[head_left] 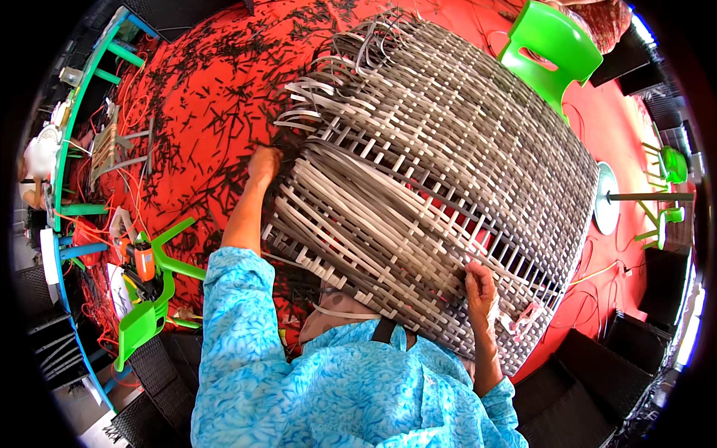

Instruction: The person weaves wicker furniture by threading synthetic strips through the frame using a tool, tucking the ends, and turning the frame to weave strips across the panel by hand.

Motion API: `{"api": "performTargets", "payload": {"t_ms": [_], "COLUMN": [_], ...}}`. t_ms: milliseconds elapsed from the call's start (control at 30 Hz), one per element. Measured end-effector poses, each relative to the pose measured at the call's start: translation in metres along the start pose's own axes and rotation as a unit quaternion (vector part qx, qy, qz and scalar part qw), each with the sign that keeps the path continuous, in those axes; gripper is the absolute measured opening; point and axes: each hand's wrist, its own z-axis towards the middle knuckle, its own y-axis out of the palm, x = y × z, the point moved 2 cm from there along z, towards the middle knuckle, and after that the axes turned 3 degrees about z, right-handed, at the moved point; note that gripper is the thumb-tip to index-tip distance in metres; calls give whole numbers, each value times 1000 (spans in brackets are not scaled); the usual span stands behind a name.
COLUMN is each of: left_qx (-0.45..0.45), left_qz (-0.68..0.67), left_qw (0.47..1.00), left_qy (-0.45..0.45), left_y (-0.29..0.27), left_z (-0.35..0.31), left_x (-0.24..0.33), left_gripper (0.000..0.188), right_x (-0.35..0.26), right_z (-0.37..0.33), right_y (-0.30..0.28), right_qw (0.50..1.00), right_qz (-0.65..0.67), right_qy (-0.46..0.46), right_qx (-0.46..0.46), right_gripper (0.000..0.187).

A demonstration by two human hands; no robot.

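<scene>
A large woven panel (493, 149) of flat grey-brown plastic strips lies tilted in front of me. Loose strip ends (314, 101) curl out along its far left edge, and a band of bare crosswise strips (448, 205) runs through its middle. More long strips (366, 201) lie bunched over the near part. My left hand (264, 162) is closed just off the panel's left edge; whatever it holds is hidden. My right hand (480, 286) rests on the near right part of the weave with fingers curled in a pinch. I cannot make out what is between them.
Dark strip scraps (216, 97) litter the red floor (179, 164). A green chair (549, 52) stands beyond the panel, with a person's patterned clothing (601, 22) behind it. Left are another green chair (146, 325), an orange tool (143, 261) and cables. A round glass disc (606, 198) stands right.
</scene>
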Motion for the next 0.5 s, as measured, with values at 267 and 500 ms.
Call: {"api": "performTargets", "payload": {"t_ms": [267,500], "left_qx": [-171,-204], "left_qz": [-240,-195], "left_qw": [949,952], "left_qy": [109,121], "left_y": [98,92], "left_z": [11,14], "left_x": [-14,-3], "left_gripper": [28,31], "right_x": [11,8], "right_z": [9,22], "right_y": [10,14], "right_qw": [1000,992], "right_qz": [-25,-110], "right_qy": [-4,-57], "right_qx": [13,31], "right_gripper": [16,20]}}
